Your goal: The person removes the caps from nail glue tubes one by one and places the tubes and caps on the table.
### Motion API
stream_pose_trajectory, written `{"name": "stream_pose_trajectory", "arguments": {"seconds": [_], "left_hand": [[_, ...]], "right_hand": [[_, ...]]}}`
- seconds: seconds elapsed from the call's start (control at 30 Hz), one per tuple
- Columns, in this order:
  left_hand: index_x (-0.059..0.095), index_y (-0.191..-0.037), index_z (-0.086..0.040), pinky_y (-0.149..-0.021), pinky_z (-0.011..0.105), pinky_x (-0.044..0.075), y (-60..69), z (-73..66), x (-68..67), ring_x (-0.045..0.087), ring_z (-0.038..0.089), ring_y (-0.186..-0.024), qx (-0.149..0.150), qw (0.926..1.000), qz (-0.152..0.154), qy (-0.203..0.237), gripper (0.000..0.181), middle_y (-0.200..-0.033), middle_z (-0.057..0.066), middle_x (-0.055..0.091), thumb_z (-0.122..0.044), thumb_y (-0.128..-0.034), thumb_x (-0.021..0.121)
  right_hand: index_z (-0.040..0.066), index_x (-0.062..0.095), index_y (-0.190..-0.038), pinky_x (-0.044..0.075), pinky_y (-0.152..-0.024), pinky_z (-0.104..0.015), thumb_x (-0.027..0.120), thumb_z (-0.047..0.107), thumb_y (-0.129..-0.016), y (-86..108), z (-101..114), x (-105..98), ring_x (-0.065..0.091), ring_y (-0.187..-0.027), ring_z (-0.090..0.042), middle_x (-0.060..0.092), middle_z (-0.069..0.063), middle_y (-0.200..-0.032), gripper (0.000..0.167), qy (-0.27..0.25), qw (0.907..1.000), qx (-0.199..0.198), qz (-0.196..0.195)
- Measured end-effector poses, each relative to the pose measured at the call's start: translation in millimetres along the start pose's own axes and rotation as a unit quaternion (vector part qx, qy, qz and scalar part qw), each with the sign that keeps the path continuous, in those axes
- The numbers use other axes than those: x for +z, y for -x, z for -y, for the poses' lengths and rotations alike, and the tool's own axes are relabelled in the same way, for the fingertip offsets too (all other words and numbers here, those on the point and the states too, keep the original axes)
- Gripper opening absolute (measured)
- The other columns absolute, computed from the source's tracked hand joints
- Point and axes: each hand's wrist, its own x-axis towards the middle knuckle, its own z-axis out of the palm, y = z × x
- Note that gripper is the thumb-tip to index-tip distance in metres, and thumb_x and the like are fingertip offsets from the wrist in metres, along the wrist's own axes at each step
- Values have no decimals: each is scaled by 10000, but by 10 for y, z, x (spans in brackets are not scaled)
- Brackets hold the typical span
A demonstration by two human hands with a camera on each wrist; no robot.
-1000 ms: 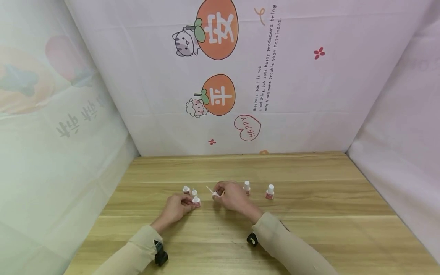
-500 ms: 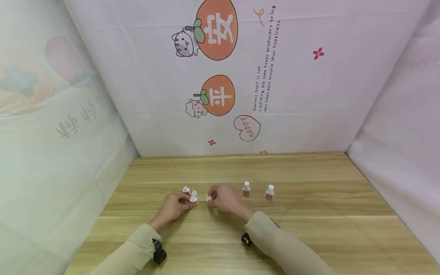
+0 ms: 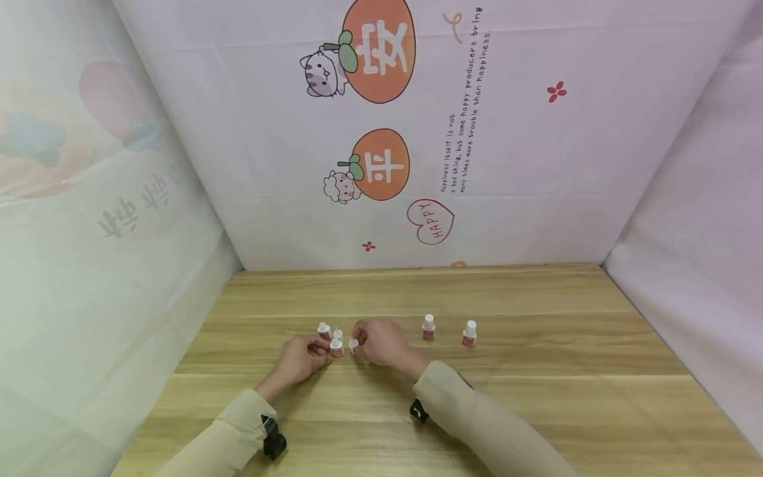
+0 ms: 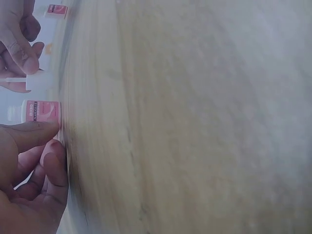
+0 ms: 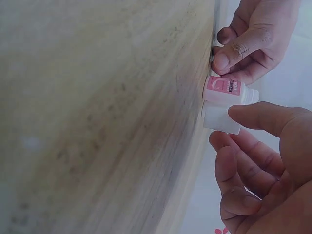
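My left hand (image 3: pixel 298 356) grips a small white bottle (image 3: pixel 336 349) with a pink label on the table. The left wrist view shows the thumb and fingers on the lower part of that bottle (image 4: pixel 43 111); it has no tall cap on. My right hand (image 3: pixel 381 342) pinches a white cap (image 3: pixel 354 346) just right of the bottle. In the left wrist view a thin stem (image 4: pixel 13 79) sticks out of the cap, upwards from the table. In the right wrist view the cap (image 5: pixel 220 118) is close beside the bottle (image 5: pixel 225 90); whether it touches the table I cannot tell.
Another uncapped bottle (image 3: pixel 324 330) and a white cap with an upright stem (image 3: pixel 337 334) stand just behind the held bottle. Two capped bottles, one nearer (image 3: pixel 428 327) and one farther right (image 3: pixel 469 334), stand on the wooden table (image 3: pixel 536 397). Printed cloth (image 3: pixel 524 199) walls the table's back and sides.
My right hand has moved left with the cap, turning it from tilted to stem-up and bringing it beside the bottle. My left hand has shifted its bottle slightly left.
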Motion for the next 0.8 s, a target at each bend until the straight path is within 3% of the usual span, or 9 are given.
{"name": "stream_pose_trajectory", "arguments": {"seconds": [0.43,0.8], "left_hand": [[764,-882,-67,-629,172,501,39,18,-48,621,68,-715,-111,9999,29,-63,97,-826,32,738,-42,-799,807],[752,-868,-77,-615,169,489,81,3,-75,599,56,-692,-89,9997,71,-229,102,-783,10,716,-37,-793,809]], "right_hand": [[190,701,-922,499,-677,-264,810,217,-832,-48,2,58,641,-775,-89,709,79,-840,143,159,9999,-33,51],[122,711,-1103,555,-811,-332,780,191,-859,20,-30,-37,694,-890,-158,751,14,-952,263,-144,9993,246,251]]}}
